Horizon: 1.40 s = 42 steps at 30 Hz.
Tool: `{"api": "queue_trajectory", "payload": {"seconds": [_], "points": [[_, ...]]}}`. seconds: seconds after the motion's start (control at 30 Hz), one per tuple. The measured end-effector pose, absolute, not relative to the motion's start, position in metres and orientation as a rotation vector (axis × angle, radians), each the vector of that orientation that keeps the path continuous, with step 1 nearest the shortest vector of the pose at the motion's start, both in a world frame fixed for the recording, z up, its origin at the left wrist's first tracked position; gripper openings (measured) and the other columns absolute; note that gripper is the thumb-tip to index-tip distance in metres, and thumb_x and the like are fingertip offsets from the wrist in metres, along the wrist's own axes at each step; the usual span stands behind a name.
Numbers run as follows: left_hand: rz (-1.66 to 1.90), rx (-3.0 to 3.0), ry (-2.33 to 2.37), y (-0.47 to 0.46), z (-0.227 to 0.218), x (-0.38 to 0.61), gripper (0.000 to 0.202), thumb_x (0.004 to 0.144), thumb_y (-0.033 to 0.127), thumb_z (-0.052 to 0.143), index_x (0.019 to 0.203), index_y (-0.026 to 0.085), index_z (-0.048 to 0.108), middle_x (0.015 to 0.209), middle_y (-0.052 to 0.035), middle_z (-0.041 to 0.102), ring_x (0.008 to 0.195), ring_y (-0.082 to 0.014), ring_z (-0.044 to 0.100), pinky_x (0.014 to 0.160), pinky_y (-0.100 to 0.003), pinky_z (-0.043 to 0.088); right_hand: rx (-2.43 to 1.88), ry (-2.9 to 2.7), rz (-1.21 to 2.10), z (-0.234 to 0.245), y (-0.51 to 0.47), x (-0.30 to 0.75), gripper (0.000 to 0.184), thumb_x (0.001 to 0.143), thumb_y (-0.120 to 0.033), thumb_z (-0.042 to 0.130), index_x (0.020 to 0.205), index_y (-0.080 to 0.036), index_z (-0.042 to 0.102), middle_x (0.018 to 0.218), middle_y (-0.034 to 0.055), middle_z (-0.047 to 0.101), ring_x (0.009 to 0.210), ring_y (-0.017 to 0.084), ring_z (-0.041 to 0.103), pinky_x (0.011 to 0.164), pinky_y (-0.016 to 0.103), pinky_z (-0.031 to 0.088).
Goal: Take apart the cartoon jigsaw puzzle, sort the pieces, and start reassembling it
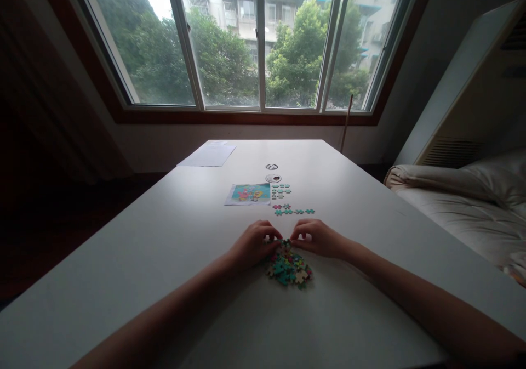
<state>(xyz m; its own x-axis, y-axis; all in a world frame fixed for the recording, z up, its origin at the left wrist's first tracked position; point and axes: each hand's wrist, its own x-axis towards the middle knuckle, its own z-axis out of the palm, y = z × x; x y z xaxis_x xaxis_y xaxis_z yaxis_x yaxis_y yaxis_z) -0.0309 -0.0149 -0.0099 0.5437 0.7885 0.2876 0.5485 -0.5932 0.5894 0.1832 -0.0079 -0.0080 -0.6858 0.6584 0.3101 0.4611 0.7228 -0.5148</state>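
Left hand (255, 244), right hand (317, 238), palms down, fingers curled onto puzzle pile (290, 268), grip unclear

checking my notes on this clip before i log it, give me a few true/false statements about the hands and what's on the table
1. Both the left hand and the right hand are at the far edge of the pile of loose puzzle pieces. True.
2. The reference picture lies under the pile. False: it lies flat on the table beyond the hands, apart from the pile.
3. A row of joined pieces lies beyond the hands. True.
4. The left hand holds the sheet of paper. False: the sheet lies untouched near the table's far left corner.
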Motion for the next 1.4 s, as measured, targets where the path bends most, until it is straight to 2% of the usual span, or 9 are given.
{"api": "queue_trajectory", "payload": {"seconds": [0.4,0.6,0.8,1.1,1.4], "points": [[0.874,2.180,1.115,-0.019,-0.002,-0.028,0.017,0.075,0.028,0.054,0.072,0.015,0.064,0.065,-0.0014,0.059,0.060,-0.0114,0.048,0.056,-0.021,0.038,-0.961,-2.257,0.572,-0.002,-0.014,0.176,0.019,0.078,-0.034,0.054,0.077,-0.017,0.062,0.068,0.0010,0.061,0.060,0.010,0.052,0.053,0.019,0.039],[0.875,1.998,1.115,-0.017,-0.002,-0.028,0.022,0.076,0.031,0.052,0.072,0.012,0.064,0.063,-0.0008,0.060,0.053,-0.0094,0.046,0.050,-0.019,0.034,-0.952,-2.274,0.185,-0.002,-0.017,0.178,0.016,0.080,-0.033,0.052,0.082,-0.020,0.060,0.074,0.0022,0.062,0.068,0.012,0.053,0.068,0.026,0.037],[0.835,1.991,1.096,-0.019,-0.001,-0.027,0.021,0.074,0.031,0.054,0.071,0.012,0.064,0.061,-0.0005,0.060,0.051,-0.0086,0.043,0.048,-0.019,0.033,-0.899,-2.344,0.008,-0.002,-0.019,0.178,0.018,0.084,-0.033,0.047,0.087,-0.020,0.060,0.082,0.0041,0.064,0.076,0.014,0.055,0.073,0.028,0.033],[0.852,1.985,1.054,-0.018,-0.003,-0.027,0.025,0.076,0.034,0.053,0.074,0.012,0.064,0.065,-0.0015,0.061,0.052,-0.0084,0.044,0.048,-0.019,0.034,-0.836,-2.360,-0.099,-0.001,-0.020,0.178,0.016,0.084,-0.027,0.046,0.082,-0.019,0.059,0.079,0.0034,0.064,0.072,0.013,0.056,0.070,0.027,0.033],[0.912,2.019,1.164,-0.009,-0.012,-0.040,0.023,0.076,0.033,0.051,0.071,0.013,0.062,0.063,0.0000,0.058,0.054,-0.0092,0.045,0.049,-0.019,0.035,-0.858,-2.138,-0.186,0.004,-0.004,0.197,0.010,0.081,-0.023,0.051,0.079,-0.019,0.060,0.072,0.0010,0.064,0.058,0.010,0.052,0.066,0.026,0.035]]}}
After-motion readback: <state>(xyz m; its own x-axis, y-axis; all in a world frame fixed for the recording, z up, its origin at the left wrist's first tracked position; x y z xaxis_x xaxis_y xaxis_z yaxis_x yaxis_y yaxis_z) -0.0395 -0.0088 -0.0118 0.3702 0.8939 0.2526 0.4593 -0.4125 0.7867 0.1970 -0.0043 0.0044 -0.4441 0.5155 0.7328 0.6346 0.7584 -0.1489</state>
